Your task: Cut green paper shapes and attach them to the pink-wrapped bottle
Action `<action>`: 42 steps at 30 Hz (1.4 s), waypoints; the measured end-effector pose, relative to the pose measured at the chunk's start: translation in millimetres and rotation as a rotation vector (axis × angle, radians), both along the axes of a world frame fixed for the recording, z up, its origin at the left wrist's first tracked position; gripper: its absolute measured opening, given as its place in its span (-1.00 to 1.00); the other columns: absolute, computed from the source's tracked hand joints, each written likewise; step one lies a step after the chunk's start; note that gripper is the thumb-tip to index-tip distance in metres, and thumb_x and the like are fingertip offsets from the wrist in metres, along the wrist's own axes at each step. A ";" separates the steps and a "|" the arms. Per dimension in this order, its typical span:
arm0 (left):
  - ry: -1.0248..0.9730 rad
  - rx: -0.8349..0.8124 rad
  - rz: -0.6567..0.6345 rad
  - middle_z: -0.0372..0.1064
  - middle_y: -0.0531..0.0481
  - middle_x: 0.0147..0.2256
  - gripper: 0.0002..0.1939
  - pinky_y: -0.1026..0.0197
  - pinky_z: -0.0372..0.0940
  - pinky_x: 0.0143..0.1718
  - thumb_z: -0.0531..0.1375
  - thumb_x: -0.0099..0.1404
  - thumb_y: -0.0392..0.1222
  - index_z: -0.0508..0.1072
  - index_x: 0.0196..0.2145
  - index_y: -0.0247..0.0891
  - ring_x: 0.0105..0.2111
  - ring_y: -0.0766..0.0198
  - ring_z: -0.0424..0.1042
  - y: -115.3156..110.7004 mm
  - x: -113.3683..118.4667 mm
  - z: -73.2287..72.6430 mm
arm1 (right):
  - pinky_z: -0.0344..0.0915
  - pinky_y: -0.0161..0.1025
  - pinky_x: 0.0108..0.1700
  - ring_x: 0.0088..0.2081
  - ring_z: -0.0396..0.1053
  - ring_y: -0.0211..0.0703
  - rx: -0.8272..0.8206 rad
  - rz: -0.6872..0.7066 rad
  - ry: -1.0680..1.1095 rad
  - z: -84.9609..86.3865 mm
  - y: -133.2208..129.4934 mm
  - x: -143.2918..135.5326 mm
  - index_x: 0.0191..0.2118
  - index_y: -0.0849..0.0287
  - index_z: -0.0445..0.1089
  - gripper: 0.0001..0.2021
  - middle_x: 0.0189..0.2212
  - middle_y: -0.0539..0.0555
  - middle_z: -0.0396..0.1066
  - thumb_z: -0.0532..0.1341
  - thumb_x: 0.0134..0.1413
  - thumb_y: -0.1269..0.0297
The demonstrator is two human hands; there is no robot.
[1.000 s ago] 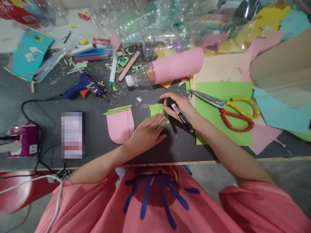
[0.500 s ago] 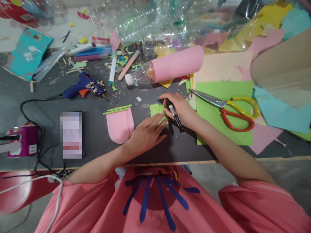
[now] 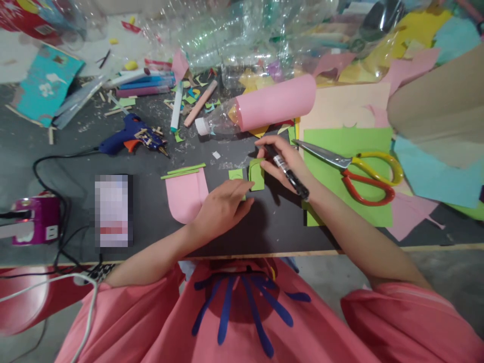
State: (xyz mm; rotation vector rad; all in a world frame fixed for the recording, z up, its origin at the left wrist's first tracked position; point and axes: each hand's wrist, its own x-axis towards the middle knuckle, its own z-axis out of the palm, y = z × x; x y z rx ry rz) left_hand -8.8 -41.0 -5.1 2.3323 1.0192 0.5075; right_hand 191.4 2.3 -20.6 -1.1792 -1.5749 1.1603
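While the left hand (image 3: 223, 199) lies flat, fingers outstretched, over a small light-green paper piece (image 3: 236, 174) on the dark grey surface (image 3: 227, 242), the right hand (image 3: 289, 161) pinches a slim black pen (image 3: 286, 175). Second green paper piece (image 3: 257, 177): just beside the first, near the right fingertips; contact unclear.
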 end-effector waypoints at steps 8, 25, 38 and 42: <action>-0.640 -0.940 0.229 0.35 -0.08 -0.19 -0.56 0.21 0.36 -0.25 0.13 0.29 0.09 0.20 -0.04 -0.26 -0.27 0.29 0.43 5.2 5.9 0.7 | 0.35 -0.26 -0.23 -0.31 0.34 -0.25 -0.140 0.018 0.223 9.1 -7.9 -6.8 -0.11 -0.03 0.26 -0.66 -0.31 -0.05 0.33 0.29 -0.05 0.28; -0.832 -1.408 0.289 0.52 -0.13 -0.28 -0.72 0.14 0.33 -0.12 0.23 0.18 -0.14 0.40 -0.18 -0.33 -0.32 0.27 0.50 14.7 8.8 1.7 | 0.31 -0.26 -0.29 -0.42 0.30 -0.30 -0.174 -0.066 0.237 6.8 -17.6 -21.3 -0.19 0.12 0.33 -0.78 -0.43 -0.07 0.30 0.24 0.07 0.15; -0.789 -1.487 0.205 0.39 0.07 -0.53 -0.63 0.32 0.23 -0.47 0.29 0.13 0.04 0.41 -0.31 -0.36 -0.58 0.43 0.35 13.4 11.6 2.9 | 0.34 -0.23 -0.35 -0.48 0.30 -0.28 -0.153 -0.104 0.212 9.4 -20.3 -23.0 -0.22 0.09 0.32 -0.83 -0.49 -0.08 0.29 0.25 0.06 0.22; -0.786 -1.486 0.197 0.38 0.07 -0.54 -0.58 0.32 0.22 -0.49 0.30 0.11 0.10 0.41 -0.33 -0.35 -0.58 0.42 0.33 13.0 11.4 3.2 | 0.35 -0.20 -0.38 -0.49 0.31 -0.24 -0.143 -0.097 0.159 10.7 -21.6 -23.2 -0.21 0.05 0.33 -0.83 -0.48 -0.06 0.29 0.22 0.10 0.15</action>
